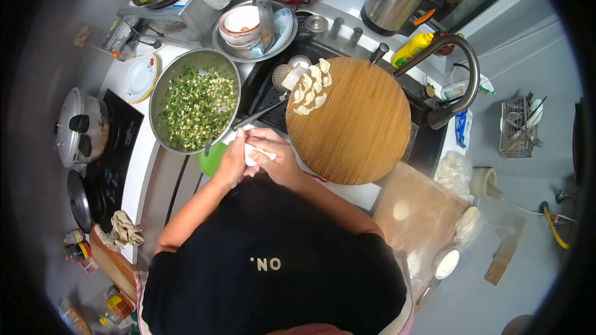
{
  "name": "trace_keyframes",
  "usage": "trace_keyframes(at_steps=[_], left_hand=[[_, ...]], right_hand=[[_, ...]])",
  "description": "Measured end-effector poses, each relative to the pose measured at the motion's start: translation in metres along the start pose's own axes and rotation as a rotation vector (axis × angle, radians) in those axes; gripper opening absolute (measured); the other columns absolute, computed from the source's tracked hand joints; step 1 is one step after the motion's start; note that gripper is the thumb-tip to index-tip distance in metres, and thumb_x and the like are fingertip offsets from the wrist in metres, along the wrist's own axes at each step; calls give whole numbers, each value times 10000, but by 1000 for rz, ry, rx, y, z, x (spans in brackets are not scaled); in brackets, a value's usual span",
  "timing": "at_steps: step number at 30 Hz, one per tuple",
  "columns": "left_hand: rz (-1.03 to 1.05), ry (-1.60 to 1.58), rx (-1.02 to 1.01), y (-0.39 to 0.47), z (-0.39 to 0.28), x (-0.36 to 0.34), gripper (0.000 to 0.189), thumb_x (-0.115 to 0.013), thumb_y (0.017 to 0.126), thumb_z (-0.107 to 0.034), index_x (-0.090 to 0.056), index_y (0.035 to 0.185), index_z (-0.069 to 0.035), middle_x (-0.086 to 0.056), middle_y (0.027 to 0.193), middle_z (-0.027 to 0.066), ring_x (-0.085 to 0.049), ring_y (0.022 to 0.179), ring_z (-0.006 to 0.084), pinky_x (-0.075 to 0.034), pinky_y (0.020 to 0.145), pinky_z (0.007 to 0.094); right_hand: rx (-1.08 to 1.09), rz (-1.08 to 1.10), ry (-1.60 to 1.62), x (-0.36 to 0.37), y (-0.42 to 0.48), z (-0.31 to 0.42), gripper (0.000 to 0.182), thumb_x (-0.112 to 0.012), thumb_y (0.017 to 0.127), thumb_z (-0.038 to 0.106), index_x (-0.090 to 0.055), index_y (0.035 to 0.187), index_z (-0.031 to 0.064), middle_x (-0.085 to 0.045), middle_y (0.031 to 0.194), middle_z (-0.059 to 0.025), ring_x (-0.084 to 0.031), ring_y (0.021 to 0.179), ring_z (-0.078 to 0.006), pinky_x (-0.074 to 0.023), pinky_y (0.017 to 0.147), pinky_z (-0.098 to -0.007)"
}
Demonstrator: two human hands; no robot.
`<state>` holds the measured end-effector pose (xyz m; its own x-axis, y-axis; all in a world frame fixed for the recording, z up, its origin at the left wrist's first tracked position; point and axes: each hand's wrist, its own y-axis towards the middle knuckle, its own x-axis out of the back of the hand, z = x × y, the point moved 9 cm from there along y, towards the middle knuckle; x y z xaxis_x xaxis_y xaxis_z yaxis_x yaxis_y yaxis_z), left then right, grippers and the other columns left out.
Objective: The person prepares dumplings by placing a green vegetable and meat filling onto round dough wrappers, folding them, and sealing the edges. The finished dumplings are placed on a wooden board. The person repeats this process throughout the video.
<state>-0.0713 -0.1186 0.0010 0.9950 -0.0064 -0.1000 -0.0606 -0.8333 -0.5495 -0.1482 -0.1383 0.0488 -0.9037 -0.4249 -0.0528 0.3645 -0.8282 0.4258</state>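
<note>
In front of my chest, my left hand (230, 163) and my right hand (281, 160) come together around a piece of white dumpling dough (253, 152). The fingers cover part of it, so any filling inside is hidden. Just beyond my left hand stands a large steel bowl (157, 121) of chopped green and pale filling (195, 104), with a utensil handle (207, 147) at its near rim. Several folded dumplings (311, 88) lie at the upper left of a round wooden board (358, 125), to the right of my hands.
A green plate (212, 160) sits below the bowl. Beyond are stacked bowls (240, 25) in a basin and a faucet (468, 63). At right, a floured board (419, 200) carries a dough round (401, 210), near a flour scoop (447, 264). A pot (77, 125) stands at left.
</note>
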Motion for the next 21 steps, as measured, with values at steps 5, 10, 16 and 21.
trace_keyframes(at_steps=[5,10,16,21], left_hand=[[118,222,-90,5,28,17,433,-308,803,-341,-318,1071,-1,-511,696,71,-476,550,100,-362,474,184],[73,307,-36,-8,51,46,357,-405,785,-254,-371,1035,-1,-503,749,50,-456,621,88,-368,564,201],[37,371,-88,-14,53,54,310,-439,773,-226,-432,976,9,-512,706,47,-448,617,93,-368,579,216],[-22,526,-138,-18,44,60,299,-467,754,-209,-454,957,10,-508,688,47,-444,605,103,-370,575,226]], right_hand=[[43,50,-771,68,-24,-68,164,-476,720,150,-543,751,3,-509,786,-108,-489,735,-192,-390,618,-282],[-595,-642,-582,216,-50,-126,162,-494,702,162,-530,695,4,-533,610,-88,-499,543,-151,-387,503,-269],[-570,-652,-760,227,-20,-134,145,-528,664,152,-501,644,11,-511,547,-95,-496,496,-193,-389,470,-286],[-690,-477,-952,225,-6,-166,177,-537,635,187,-478,610,22,-509,573,-130,-499,545,-263,-392,504,-330]])
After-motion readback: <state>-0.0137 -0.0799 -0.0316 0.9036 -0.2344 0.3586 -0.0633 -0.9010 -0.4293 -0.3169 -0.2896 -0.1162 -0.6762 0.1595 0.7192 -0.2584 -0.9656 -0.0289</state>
